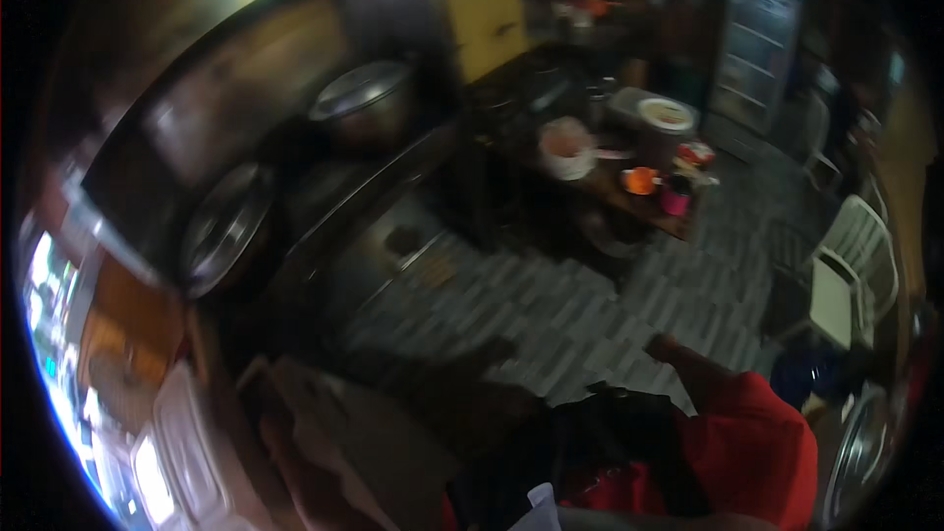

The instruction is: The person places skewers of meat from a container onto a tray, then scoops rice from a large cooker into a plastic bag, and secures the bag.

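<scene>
Neither my left hand nor my right hand can be made out. At the bottom are my black garment (612, 420) and red clothing (752, 450). A bare limb (689, 376), apparently a leg, extends from the red cloth over the floor. A small pale object (543, 505) shows at the lower edge, too blurred to name. Before me, a wooden table (664, 223) bears a white tub (568, 151), a large lidded container (666, 118), an orange cup (640, 181) and a pink container (675, 198).
Left, a large metal pan (228, 228) and a covered pot (365, 96) stand along a dark cooking counter (369, 188). White plastic chairs (837, 299) line the right, near a metal basin (859, 450). A glass-door refrigerator (756, 51) stands behind. Grey patterned flooring (546, 302) lies between.
</scene>
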{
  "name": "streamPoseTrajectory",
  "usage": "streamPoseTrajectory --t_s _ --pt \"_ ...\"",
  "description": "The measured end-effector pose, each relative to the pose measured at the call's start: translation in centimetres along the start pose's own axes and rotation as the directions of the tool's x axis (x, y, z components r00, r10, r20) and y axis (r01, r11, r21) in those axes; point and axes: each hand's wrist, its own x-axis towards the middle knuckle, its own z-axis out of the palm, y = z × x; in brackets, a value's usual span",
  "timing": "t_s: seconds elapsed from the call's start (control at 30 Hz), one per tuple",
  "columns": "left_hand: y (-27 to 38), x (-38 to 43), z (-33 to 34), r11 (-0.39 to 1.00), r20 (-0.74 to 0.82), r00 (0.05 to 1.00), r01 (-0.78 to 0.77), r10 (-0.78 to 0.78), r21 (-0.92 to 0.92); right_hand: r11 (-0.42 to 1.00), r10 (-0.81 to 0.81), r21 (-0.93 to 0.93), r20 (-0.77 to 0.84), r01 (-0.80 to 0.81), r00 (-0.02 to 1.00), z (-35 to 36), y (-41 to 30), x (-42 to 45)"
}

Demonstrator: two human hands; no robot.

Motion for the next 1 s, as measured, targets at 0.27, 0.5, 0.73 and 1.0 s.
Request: streamPoseTrajectory --t_s 0.27,0.5,0.73,1.0 --pt "6.0 3.5 1.1 0.998 0.17 0.984 -0.061 0.056 0.025 0.669 0.329 0.715 -0.043 -0.201 0.943 -8.7 -9.6 -1.5" --pt "7.7 4.8 0.7 0.994 0.239 0.966 -0.106 0.099 0.015 0.837 0.292 0.458 0.086 -0.298 0.952 1.5 -4.4 2.9" --pt "8.0 4.7 1.1 0.987 0.282 0.951 -0.149 0.126 0.058 0.798 0.421 0.497 -0.054 -0.342 0.905 -5.0 -5.2 1.2" --pt "-0.4 0.7 1.0 0.566 0.258 0.637 -0.767 0.726 0.301 0.898 0.151 0.434 -0.155 -0.07 0.976 -8.6 -7.7 4.7"
